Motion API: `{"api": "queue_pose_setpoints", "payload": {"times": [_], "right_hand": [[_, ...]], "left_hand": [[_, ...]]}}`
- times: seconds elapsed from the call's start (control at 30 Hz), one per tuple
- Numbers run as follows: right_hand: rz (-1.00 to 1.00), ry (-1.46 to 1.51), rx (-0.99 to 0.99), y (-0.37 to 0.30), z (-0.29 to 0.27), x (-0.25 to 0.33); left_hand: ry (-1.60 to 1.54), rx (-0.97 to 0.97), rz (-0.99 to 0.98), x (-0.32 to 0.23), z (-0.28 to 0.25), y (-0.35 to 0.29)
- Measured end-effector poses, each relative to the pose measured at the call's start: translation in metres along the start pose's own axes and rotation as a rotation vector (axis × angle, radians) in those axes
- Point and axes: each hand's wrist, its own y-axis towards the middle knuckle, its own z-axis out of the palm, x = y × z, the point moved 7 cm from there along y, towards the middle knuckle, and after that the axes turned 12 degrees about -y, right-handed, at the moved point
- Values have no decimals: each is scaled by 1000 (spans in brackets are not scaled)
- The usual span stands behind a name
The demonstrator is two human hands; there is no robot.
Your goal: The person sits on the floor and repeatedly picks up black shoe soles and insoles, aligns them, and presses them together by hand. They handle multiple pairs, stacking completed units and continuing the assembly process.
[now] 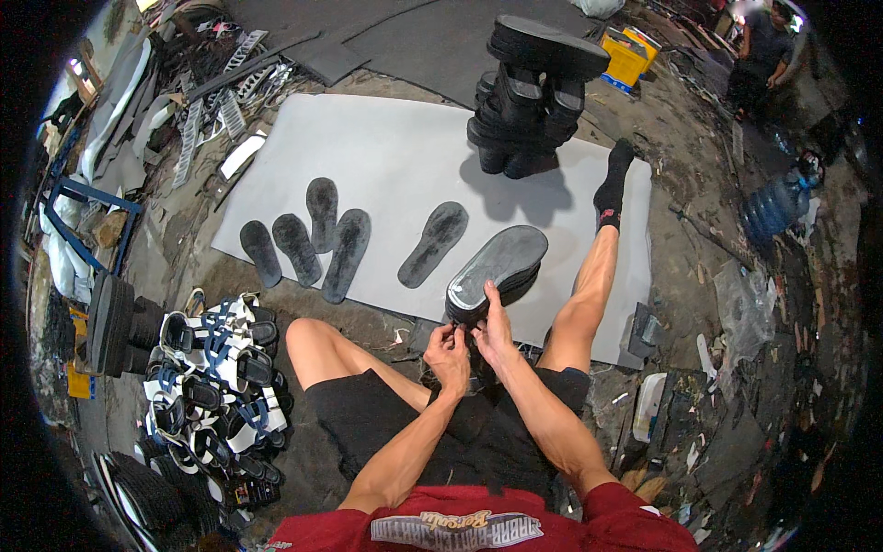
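My right hand (pixel 495 333) grips the near end of a thick stack of dark shoe soles (pixel 504 262), its thumb lying on the top sole. The stack tilts over a white sheet (pixel 395 138) on the ground between my legs. Close against the same end, my left hand (pixel 448 357) is closed in a pinch; what its fingertips hold is too small to make out. Several loose grey-black soles lie left of the stack, among them a single sole (pixel 433 244) and a sole (pixel 348 255) touching others. Beyond stands a tall pile of bundled black soles (pixel 533 97).
White-and-navy sandals (pixel 221 386) are heaped at my left, beside black sole stacks (pixel 112 322). A yellow box (pixel 625 60) stands past the tall pile. At right are a blue water jug (pixel 773 210) and scattered scraps. Another person (pixel 765 55) is at the far right.
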Motion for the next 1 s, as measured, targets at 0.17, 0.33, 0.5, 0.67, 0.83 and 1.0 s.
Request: {"api": "queue_pose_setpoints", "payload": {"times": [0.17,0.33,0.5,0.67,0.83,1.0], "right_hand": [[-12,-392,-153,0,-16,3],[-262,-744,-451,9,-50,3],[-755,-738,-509,-81,-3,85],[-568,-969,285,-110,11,96],[-96,-1084,773,-105,-61,87],[68,-1277,1102,-125,-68,76]], "left_hand": [[-12,76,-71,1,-10,5],[-155,-145,-329,12,-49,9],[-136,-75,186,-101,-27,15],[140,655,-11,-147,37,-28],[182,1079,-375,-137,29,-56],[152,712,-271,-115,14,-28]]}}
